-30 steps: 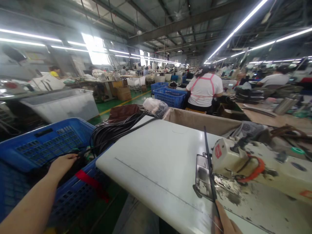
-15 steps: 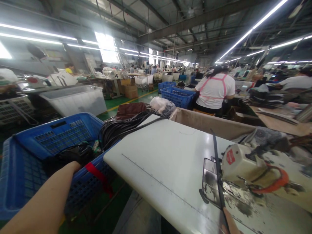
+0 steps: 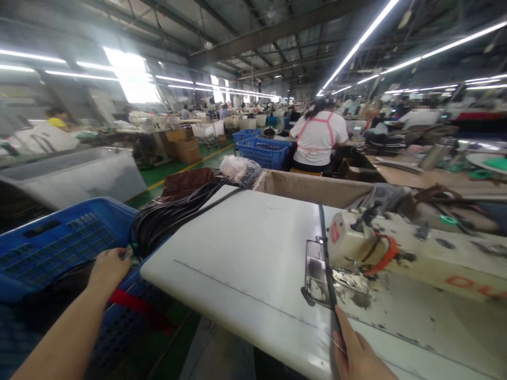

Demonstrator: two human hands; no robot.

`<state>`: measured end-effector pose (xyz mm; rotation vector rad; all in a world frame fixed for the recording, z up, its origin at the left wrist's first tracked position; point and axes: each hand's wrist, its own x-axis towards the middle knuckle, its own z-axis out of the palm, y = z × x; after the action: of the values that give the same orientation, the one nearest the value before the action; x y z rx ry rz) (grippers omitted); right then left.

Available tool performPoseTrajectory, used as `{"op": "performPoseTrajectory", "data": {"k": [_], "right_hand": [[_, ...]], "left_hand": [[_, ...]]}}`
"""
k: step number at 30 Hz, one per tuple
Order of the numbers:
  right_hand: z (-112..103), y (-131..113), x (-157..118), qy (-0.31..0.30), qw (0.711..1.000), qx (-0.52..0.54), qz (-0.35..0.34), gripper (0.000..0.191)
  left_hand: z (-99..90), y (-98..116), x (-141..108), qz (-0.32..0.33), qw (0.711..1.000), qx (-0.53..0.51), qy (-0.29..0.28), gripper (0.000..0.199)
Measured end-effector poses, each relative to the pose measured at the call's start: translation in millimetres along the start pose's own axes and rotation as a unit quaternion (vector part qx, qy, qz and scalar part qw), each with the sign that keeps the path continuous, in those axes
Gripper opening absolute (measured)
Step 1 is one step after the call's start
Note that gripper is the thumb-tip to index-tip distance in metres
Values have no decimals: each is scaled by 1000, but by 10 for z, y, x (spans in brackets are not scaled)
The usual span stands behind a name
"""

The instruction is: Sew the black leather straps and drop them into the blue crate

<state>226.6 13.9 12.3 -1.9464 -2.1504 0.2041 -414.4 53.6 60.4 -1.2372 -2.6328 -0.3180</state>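
Note:
On the left, my left hand (image 3: 108, 270) is over the near side of a blue plastic basket (image 3: 85, 229). Its fingers are curled together beside a small greenish scrap; what they hold, if anything, I cannot make out. Dark material (image 3: 55, 295) lies in the basket below the wrist. At the lower right, my right hand (image 3: 358, 351) is closed on the near end of a narrow black strip (image 3: 328, 264). That strip runs away from me across the white sewing table (image 3: 245, 253), beside the needle area of a sewing machine (image 3: 368, 237).
A bundle of black cords (image 3: 170, 214) hangs over the table's left corner into the basket. Behind the table stands a beige fabric-lined bin (image 3: 309, 184). A red ribbon (image 3: 137, 302) is tied at the basket rim. Farther off, a person in a pink-strapped apron (image 3: 320, 137) sits facing away.
My view has swung right. My left hand has risen out of the basket to its near rim, and more of my right hand shows, still on the black strip.

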Motion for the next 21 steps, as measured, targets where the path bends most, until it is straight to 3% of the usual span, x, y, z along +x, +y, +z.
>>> {"op": "performPoseTrajectory", "data": {"k": [3,7,11,14,18,21], "right_hand": [[-69,-181,-62,16,998,-59,23,52],[-121,-299,-65,1,996,-79,46,53],[-92,-288,-82,8,995,-80,52,53],[-11,-265,-91,24,996,-70,58,57],[102,-235,-66,20,995,-46,84,68],[174,-202,-30,0,993,-52,101,74]], "left_hand": [[123,525,-8,83,996,-33,30,44],[300,1473,-203,248,960,-122,41,56],[433,2480,-549,353,925,-132,-55,73],[498,3210,-788,473,867,-84,-134,72],[564,4097,-905,535,829,-92,-137,72],[628,4588,-811,520,837,-94,-141,73]]}}
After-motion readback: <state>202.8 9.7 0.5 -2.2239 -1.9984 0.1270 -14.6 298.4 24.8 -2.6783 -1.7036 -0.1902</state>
